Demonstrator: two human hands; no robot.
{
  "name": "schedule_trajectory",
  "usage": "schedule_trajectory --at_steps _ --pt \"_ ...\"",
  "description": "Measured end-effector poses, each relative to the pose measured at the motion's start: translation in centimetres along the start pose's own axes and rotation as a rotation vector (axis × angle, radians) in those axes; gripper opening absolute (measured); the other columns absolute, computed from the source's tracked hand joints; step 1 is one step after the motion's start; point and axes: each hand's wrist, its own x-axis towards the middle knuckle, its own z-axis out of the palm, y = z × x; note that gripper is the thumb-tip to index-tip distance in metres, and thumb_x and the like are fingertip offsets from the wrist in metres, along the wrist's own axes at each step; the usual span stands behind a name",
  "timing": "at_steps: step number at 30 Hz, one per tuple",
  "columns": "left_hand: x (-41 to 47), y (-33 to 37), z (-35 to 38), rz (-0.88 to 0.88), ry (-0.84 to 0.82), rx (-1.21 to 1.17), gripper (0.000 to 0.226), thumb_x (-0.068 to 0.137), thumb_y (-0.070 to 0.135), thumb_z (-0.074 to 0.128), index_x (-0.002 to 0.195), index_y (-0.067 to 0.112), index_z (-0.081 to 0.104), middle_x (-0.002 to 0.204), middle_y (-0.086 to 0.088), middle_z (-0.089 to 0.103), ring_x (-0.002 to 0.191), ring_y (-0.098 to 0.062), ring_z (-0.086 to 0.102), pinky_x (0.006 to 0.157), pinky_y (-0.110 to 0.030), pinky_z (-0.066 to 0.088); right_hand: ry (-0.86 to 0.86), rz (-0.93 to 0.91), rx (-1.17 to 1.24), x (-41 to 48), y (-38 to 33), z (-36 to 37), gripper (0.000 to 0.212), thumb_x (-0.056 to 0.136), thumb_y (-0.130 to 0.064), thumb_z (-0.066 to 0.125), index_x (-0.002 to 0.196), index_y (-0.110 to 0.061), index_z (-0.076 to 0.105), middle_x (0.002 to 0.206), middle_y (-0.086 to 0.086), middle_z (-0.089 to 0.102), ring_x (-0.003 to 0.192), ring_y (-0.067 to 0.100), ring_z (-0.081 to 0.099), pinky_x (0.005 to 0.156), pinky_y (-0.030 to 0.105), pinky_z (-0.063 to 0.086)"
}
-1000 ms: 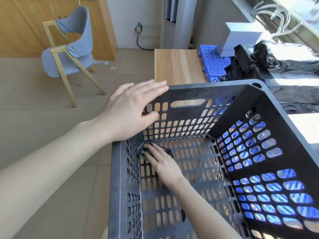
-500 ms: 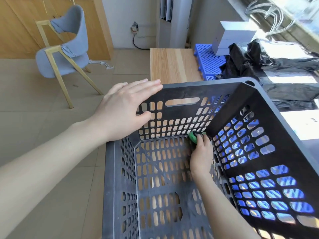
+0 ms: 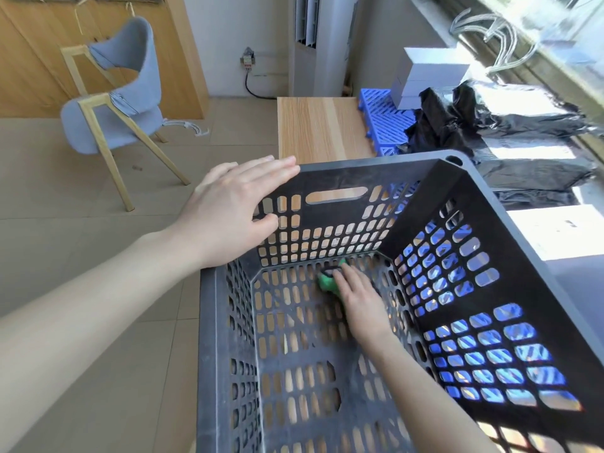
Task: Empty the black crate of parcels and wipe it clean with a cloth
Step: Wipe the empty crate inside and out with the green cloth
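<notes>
1. No parcels are seen inside the crate point(image 3: 376, 166). Its slotted floor is bare wherever it is shown, so the emptying is judged done.
2. On that floor, close to the far wall, a green cloth point(image 3: 327, 283) is pressed down under the right hand point(image 3: 359, 299). The fingers are laid nearly straight over it and the thumb is hidden. Wiping is judged to be under way.
3. Only the far strip of the floor is being worked. The nearer floor, the walls and the rim are judged yet to be wiped.
4. At the far left corner of the rim the left hand point(image 3: 228, 210) is laid flat. Its fingers are straight along the top edge and its thumb is set against the inner wall. Nothing is gripped, and the crate is judged to be steadied.
5. Beyond the crate a wooden tabletop point(image 3: 320, 129) is seen. To its right, black bags point(image 3: 510, 122) and white boxes point(image 3: 431, 73), taken to be the parcels, are piled by the window.
</notes>
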Motion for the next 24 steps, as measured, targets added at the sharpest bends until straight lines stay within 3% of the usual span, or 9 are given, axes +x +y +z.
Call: schedule_trajectory --at_steps 2,7,10,14,16,19,21,24 --pt "0.0 -0.1 0.1 -0.001 0.007 -0.004 0.065 0.091 0.027 0.056 0.149 0.040 0.029 0.156 0.026 0.021 0.145 0.001 0.017 0.119 -0.036 0.009 0.034 0.212 -0.036 -1.3 3.9 -0.7 0.065 0.061 0.015 0.072 0.124 0.003 0.059 0.127 0.022 0.057 0.110 0.039 0.059 0.094 0.043 0.050" --pt "0.1 -0.1 0.1 -0.009 0.017 -0.012 0.065 0.091 0.027 0.057 0.149 0.040 0.031 0.155 0.027 0.023 0.145 0.001 0.018 0.118 -0.034 0.009 0.100 0.318 0.038 -1.9 0.8 0.7 0.062 0.064 0.021 0.067 0.123 0.005 0.059 0.129 0.026 0.055 0.116 0.041 0.056 0.096 0.046 0.049" --pt "0.1 0.0 0.1 -0.006 0.014 -0.008 0.065 0.090 0.026 0.057 0.149 0.040 0.031 0.155 0.027 0.023 0.145 0.001 0.019 0.117 -0.034 0.010 0.113 0.279 0.159 -1.4 -3.9 1.6 0.058 0.065 0.020 0.067 0.121 0.005 0.060 0.133 0.025 0.054 0.125 0.041 0.051 0.101 0.047 0.045" --pt "0.2 0.0 0.1 -0.007 0.018 -0.007 0.065 0.090 0.026 0.057 0.148 0.040 0.033 0.155 0.026 0.025 0.145 0.000 0.020 0.118 -0.036 0.012 0.082 0.139 0.270 -1.5 -7.1 1.6 0.067 0.067 0.016 0.071 0.129 -0.003 0.056 0.136 0.017 0.054 0.127 0.033 0.050 0.104 0.039 0.041" --pt "0.2 0.0 0.1 -0.008 0.022 -0.006 0.065 0.090 0.026 0.058 0.148 0.040 0.033 0.155 0.025 0.025 0.145 -0.001 0.020 0.117 -0.036 0.012 0.070 0.041 0.304 -1.6 -7.7 1.4 0.062 0.075 0.007 0.070 0.133 -0.006 0.053 0.137 0.013 0.054 0.130 0.029 0.049 0.108 0.036 0.040" --pt "0.1 -0.1 0.1 -0.003 0.022 -0.002 0.065 0.090 0.026 0.058 0.148 0.039 0.033 0.155 0.024 0.025 0.145 -0.001 0.020 0.117 -0.036 0.012 0.064 -0.030 0.301 -1.9 -7.0 0.9 0.043 0.089 -0.032 0.064 0.128 -0.016 0.058 0.142 0.005 0.050 0.132 0.023 0.045 0.106 0.037 0.042" --pt "0.1 0.0 0.1 -0.004 0.018 0.000 0.065 0.090 0.026 0.057 0.148 0.039 0.032 0.155 0.024 0.025 0.145 -0.001 0.020 0.118 -0.037 0.012 0.091 0.079 0.310 -1.9 -5.7 0.5 0.038 0.092 -0.047 0.053 0.122 -0.025 0.064 0.150 0.004 0.040 0.131 0.022 0.042 0.103 0.037 0.039" --pt "0.1 0.0 0.1 -0.005 0.014 0.003 0.065 0.090 0.027 0.057 0.149 0.039 0.031 0.156 0.024 0.024 0.145 -0.002 0.020 0.118 -0.038 0.013 0.067 0.260 0.302 -1.7 -4.5 0.1 0.040 0.092 -0.052 0.049 0.125 -0.031 0.061 0.152 0.011 0.033 0.130 0.028 0.039 0.106 0.039 0.034"
